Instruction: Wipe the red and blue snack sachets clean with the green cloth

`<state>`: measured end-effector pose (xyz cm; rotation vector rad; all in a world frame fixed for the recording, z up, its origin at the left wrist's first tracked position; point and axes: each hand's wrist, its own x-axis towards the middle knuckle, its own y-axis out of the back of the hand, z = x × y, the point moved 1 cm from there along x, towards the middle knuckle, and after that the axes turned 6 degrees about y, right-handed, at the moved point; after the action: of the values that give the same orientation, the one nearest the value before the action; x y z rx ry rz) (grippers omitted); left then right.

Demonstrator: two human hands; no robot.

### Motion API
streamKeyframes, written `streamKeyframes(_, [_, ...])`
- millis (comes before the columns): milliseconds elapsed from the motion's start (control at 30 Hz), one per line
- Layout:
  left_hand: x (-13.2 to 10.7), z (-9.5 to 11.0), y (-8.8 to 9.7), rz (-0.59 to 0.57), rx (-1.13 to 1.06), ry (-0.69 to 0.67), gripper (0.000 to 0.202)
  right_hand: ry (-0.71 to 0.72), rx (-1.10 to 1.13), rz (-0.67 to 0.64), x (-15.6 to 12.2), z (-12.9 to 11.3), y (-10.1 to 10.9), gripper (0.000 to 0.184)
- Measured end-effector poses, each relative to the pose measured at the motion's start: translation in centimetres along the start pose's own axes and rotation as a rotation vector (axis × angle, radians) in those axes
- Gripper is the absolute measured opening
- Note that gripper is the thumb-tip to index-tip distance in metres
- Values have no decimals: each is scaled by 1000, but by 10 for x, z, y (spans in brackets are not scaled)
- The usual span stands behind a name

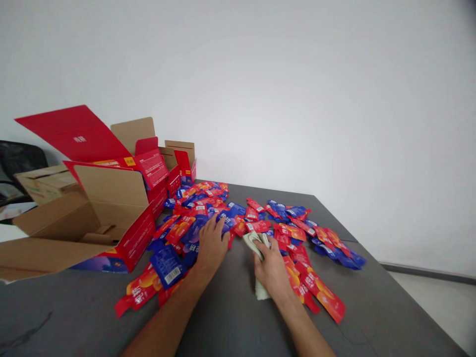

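Note:
Several red and blue sachets (pixel 260 220) lie scattered across a dark grey table (pixel 230 317). My left hand (pixel 211 244) lies flat with fingers spread on the sachets at the pile's near edge. My right hand (pixel 273 270) is closed around a pale crumpled cloth (pixel 256 243) pressed on the bare table between the two halves of the pile. A blue sachet (pixel 167 265) with a white label lies just left of my left forearm.
Open red-and-brown cardboard boxes (pixel 111 213) stand at the table's left, flaps up, with more boxes (pixel 182 163) behind. A white wall rises past the far edge. The table's right edge (pixel 401 292) drops to a light floor. A dark chair (pixel 18 163) shows far left.

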<state>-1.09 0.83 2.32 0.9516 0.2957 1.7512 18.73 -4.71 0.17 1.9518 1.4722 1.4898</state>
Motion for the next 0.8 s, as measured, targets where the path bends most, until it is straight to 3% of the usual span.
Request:
streamKeyframes(100, [12,-14,12,106,316,32,45,-35,-61,-56,0,-1,1,44])
streamKeyframes(200, [20,-30,23,178,489,139,44,-66,-117,-100,0,-1,2,48])
streamKeyframes(367, [20,-43,28,226,620,258,37,-135,-177,-100,1,1,4,47])
streamKeyframes(467, [16,-35,23,231,623,210,36,-153,-206,-105,1,4,4,46])
streamKeyframes(600, [4,-15,1,108,507,17,39,-183,-252,-123,3,10,5,45])
streamKeyframes(800, [-10,10,-63,-221,290,-327,51,-243,-273,-122,5,14,9,44])
